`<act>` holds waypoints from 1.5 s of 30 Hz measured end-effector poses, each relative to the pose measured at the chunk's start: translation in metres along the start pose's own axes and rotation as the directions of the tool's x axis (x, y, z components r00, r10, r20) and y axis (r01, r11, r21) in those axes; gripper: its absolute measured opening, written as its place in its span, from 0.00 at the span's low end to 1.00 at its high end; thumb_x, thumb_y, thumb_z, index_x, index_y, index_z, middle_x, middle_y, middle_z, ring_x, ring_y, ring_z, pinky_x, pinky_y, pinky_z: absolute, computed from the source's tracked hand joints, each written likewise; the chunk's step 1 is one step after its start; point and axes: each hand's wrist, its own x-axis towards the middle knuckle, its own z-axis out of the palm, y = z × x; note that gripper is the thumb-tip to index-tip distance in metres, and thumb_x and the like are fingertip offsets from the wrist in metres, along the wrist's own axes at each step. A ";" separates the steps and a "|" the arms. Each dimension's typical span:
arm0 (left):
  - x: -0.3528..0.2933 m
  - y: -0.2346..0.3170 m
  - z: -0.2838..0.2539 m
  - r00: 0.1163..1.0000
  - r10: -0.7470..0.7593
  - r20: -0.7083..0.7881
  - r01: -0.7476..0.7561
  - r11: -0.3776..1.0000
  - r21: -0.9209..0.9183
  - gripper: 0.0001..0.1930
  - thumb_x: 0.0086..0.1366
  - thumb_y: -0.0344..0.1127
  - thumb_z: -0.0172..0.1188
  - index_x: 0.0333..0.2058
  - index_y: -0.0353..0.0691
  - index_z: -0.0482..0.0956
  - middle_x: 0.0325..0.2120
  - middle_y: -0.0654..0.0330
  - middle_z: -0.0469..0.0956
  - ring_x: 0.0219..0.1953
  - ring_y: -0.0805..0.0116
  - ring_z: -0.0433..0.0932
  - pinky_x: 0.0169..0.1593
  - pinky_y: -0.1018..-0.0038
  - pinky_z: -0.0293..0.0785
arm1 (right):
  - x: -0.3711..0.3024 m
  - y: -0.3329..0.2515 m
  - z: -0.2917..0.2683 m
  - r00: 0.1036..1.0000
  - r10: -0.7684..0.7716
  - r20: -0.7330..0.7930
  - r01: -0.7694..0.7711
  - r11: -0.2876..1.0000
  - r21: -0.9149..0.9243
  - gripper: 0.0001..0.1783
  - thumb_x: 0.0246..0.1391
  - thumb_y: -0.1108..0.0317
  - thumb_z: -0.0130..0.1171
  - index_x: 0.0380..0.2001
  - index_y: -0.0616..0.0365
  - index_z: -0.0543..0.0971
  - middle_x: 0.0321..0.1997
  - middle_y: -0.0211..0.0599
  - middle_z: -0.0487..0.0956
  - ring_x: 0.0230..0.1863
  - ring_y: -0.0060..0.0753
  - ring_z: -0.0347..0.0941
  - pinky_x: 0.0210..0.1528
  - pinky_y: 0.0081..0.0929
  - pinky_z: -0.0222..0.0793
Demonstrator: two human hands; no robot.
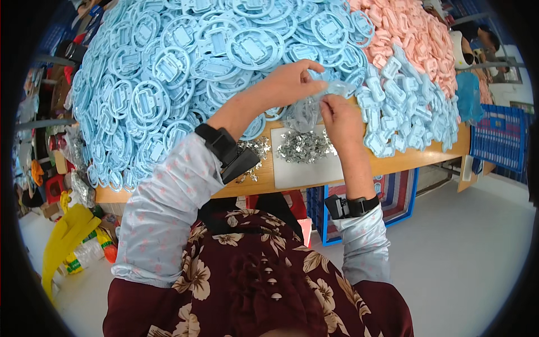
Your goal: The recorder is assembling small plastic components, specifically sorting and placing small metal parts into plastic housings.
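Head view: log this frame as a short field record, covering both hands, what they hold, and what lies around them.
left hand: raised over the table, fingers pinching a small pale blue plastic piece
right hand: fingertips on the same piece from below
under hands: loose small metal parts on a white board
table: wooden
left pile: round blue plastic frames
right pile: smaller blue plastic pieces
far pile: pink plastic pieces
wrists: black bands on both
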 end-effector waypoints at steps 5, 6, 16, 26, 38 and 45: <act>-0.039 -0.022 0.026 0.962 0.037 -0.269 -0.069 0.991 -0.111 0.25 0.65 0.40 0.62 0.59 0.40 0.71 0.55 0.54 0.75 0.57 0.60 0.73 0.54 0.65 0.71 | 0.013 0.010 0.001 0.998 0.009 0.063 -0.019 0.987 0.157 0.06 0.59 0.71 0.61 0.37 0.62 0.80 0.28 0.37 0.80 0.28 0.26 0.75 0.34 0.26 0.72; -0.043 -0.020 0.029 0.954 0.011 -0.301 -0.055 0.989 -0.137 0.25 0.64 0.39 0.62 0.58 0.40 0.71 0.57 0.53 0.74 0.59 0.57 0.72 0.56 0.63 0.71 | 0.014 0.013 0.001 0.997 0.037 0.073 -0.051 0.978 0.202 0.06 0.60 0.71 0.61 0.37 0.62 0.80 0.28 0.36 0.80 0.28 0.24 0.75 0.34 0.25 0.72; 0.007 0.014 0.002 0.989 0.111 0.098 -0.130 0.967 0.221 0.14 0.60 0.29 0.53 0.45 0.39 0.77 0.40 0.52 0.82 0.38 0.53 0.81 0.44 0.61 0.76 | 0.018 0.016 -0.015 0.932 0.005 0.363 -0.147 0.920 0.363 0.13 0.63 0.62 0.51 0.41 0.59 0.79 0.41 0.45 0.80 0.44 0.50 0.76 0.46 0.41 0.70; 0.030 0.030 -0.002 0.950 -0.160 0.267 -0.075 0.715 0.695 0.16 0.60 0.40 0.53 0.32 0.31 0.82 0.32 0.45 0.81 0.36 0.45 0.81 0.40 0.56 0.76 | 0.023 0.001 -0.005 0.959 0.068 0.274 -0.101 0.989 0.110 0.18 0.66 0.59 0.45 0.41 0.59 0.80 0.45 0.52 0.80 0.48 0.58 0.74 0.50 0.49 0.68; 0.016 0.004 0.001 0.976 0.178 0.128 -0.219 0.841 0.495 0.17 0.63 0.41 0.48 0.28 0.33 0.79 0.28 0.43 0.79 0.33 0.42 0.77 0.39 0.55 0.73 | 0.035 -0.006 0.031 0.953 0.291 0.086 -0.301 0.943 0.142 0.14 0.63 0.61 0.51 0.36 0.58 0.81 0.35 0.51 0.81 0.39 0.59 0.77 0.40 0.47 0.71; 0.001 0.000 0.001 0.934 0.326 0.146 -0.357 0.871 0.339 0.15 0.65 0.39 0.49 0.28 0.32 0.73 0.26 0.42 0.75 0.28 0.44 0.72 0.35 0.57 0.69 | 0.031 0.013 0.025 0.907 0.401 0.128 -0.414 0.906 0.091 0.15 0.62 0.60 0.51 0.35 0.59 0.81 0.37 0.54 0.81 0.41 0.55 0.77 0.44 0.46 0.71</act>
